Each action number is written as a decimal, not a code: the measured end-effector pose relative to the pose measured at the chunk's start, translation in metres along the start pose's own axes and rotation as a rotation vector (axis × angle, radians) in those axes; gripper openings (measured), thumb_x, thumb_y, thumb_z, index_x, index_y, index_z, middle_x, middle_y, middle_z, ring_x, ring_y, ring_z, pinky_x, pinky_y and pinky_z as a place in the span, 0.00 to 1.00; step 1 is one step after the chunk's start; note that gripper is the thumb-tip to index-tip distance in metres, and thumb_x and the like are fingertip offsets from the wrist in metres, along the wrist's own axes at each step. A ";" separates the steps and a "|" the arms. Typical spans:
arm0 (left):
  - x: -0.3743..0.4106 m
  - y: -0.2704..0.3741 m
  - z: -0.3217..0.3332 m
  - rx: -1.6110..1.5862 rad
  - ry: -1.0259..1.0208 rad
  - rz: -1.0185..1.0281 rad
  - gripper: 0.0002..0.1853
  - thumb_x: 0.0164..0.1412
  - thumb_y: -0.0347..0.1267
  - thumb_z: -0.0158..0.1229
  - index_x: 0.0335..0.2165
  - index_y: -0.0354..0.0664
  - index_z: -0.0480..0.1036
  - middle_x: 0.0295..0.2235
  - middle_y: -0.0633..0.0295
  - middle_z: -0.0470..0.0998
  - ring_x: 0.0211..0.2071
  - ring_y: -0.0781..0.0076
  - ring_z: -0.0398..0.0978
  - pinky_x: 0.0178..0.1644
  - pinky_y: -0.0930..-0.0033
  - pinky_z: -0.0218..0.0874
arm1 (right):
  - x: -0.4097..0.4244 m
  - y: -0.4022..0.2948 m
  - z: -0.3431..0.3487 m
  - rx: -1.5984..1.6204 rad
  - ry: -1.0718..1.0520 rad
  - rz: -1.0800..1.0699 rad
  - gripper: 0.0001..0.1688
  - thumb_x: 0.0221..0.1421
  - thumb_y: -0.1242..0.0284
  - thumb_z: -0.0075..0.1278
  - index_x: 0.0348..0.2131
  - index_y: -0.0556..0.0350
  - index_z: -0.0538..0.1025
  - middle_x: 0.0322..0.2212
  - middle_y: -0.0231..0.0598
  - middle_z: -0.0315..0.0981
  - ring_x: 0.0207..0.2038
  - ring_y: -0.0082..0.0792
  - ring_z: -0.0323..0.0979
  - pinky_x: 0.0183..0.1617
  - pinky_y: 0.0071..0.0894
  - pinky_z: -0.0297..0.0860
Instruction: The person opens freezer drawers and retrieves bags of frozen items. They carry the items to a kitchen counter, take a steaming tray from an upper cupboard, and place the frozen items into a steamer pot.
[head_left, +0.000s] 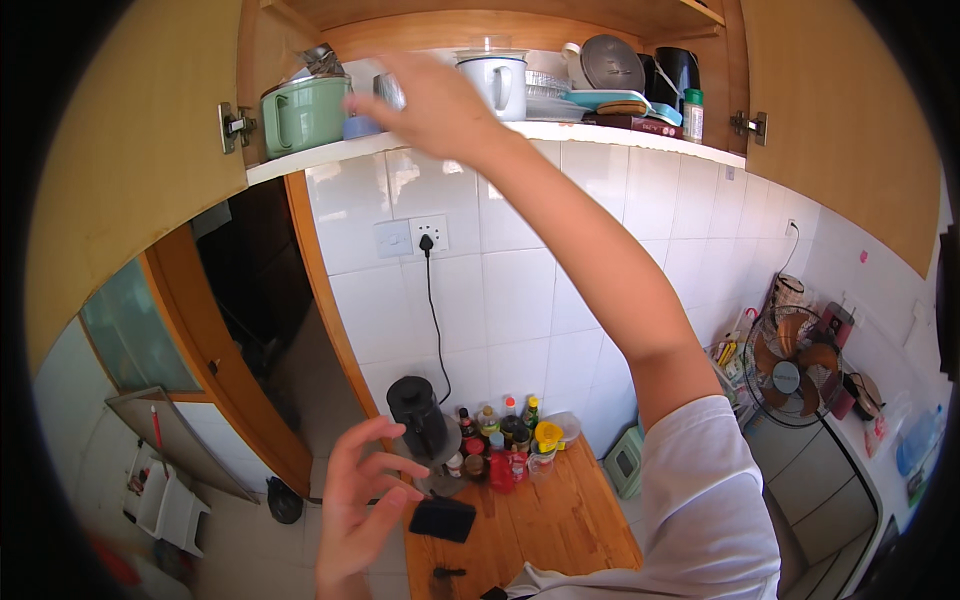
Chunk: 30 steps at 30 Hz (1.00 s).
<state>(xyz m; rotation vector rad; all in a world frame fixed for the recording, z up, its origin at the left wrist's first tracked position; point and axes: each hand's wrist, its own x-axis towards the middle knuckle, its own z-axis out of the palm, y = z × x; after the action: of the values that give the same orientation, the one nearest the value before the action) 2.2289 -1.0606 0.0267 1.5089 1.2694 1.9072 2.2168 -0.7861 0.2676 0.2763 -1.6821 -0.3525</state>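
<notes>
My right hand (439, 105) is raised to the shelf (637, 142) of an open wooden wall cabinet and is blurred. Its thumb and fingers are spread, with a shiny metal cup (389, 91) visible between them. Just below the thumb sits a small blue object (361, 127), partly covered. Left of that stands a green pot with a handle (307, 114), dark crinkled material showing at its top. Lower down, my left hand (367, 495) hangs in the air with fingers apart and nothing in it, near a black electric jug (414, 409) on the wooden table (555, 525).
Right along the shelf are a white enamel mug (493, 86), foil trays (547, 84), a grey round lid (613, 63) and a green-capped bottle (693, 116). Cabinet doors (142, 135) flank both sides. Several condiment bottles (487, 424), a black box-like object (442, 517) and a fan (787, 367) stand below.
</notes>
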 end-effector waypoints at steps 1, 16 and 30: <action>-0.001 -0.003 -0.002 0.010 0.009 -0.006 0.30 0.51 0.20 0.49 0.54 0.33 0.55 0.51 0.52 0.62 0.38 0.64 0.73 0.34 0.70 0.69 | 0.006 0.014 -0.016 0.066 0.145 0.063 0.22 0.54 0.54 0.47 0.40 0.51 0.73 0.32 0.43 0.74 0.35 0.41 0.72 0.38 0.41 0.67; -0.010 -0.029 -0.023 0.076 0.163 -0.050 0.24 0.54 0.27 0.50 0.50 0.32 0.59 0.47 0.53 0.66 0.34 0.68 0.73 0.29 0.70 0.70 | -0.028 0.262 -0.046 -0.167 -0.618 0.572 0.19 0.55 0.60 0.50 0.38 0.55 0.79 0.32 0.43 0.77 0.35 0.32 0.73 0.41 0.30 0.67; -0.005 -0.038 -0.013 0.094 0.153 -0.103 0.22 0.52 0.22 0.48 0.49 0.32 0.61 0.47 0.53 0.66 0.35 0.67 0.74 0.30 0.70 0.70 | -0.023 0.253 -0.058 -0.016 -0.341 0.612 0.17 0.44 0.63 0.62 0.28 0.60 0.79 0.23 0.35 0.76 0.27 0.27 0.71 0.34 0.26 0.67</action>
<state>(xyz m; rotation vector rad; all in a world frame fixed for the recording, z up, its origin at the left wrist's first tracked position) 2.2101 -1.0502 -0.0080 1.3350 1.4928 1.9512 2.2829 -0.5486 0.3508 -0.3309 -1.9985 0.0521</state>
